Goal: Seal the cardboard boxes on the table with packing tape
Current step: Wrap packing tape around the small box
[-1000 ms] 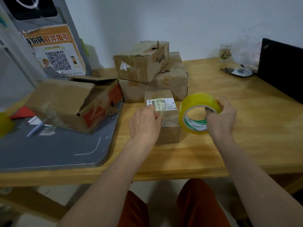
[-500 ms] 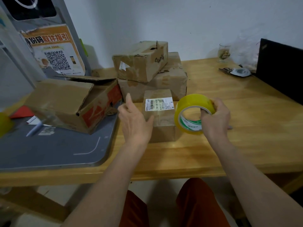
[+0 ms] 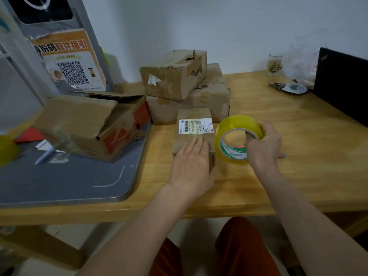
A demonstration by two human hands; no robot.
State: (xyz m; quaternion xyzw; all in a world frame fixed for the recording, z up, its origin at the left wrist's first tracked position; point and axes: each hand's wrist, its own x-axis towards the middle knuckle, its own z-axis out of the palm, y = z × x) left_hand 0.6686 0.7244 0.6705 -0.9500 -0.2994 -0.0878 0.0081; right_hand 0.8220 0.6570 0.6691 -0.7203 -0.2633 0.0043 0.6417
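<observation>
Small brown cardboard box (image 3: 194, 124) near the bench's front edge: my left hand (image 3: 192, 166) presses flat on it, my right hand (image 3: 262, 148) grasps the yellow packing-tape roll (image 3: 237, 140).

Both forearms are bare from the lower frame edge up to the left hand (image 3: 192, 166) and right hand (image 3: 263, 145), with no sleeves, watch or rings visible. Rust-orange trousers (image 3: 239, 250) cover the legs at bottom centre.

Matt worn cardboard box (image 3: 194, 124); glossy yellow plastic tape roll (image 3: 237, 140); smooth wooden table (image 3: 298, 156).
</observation>
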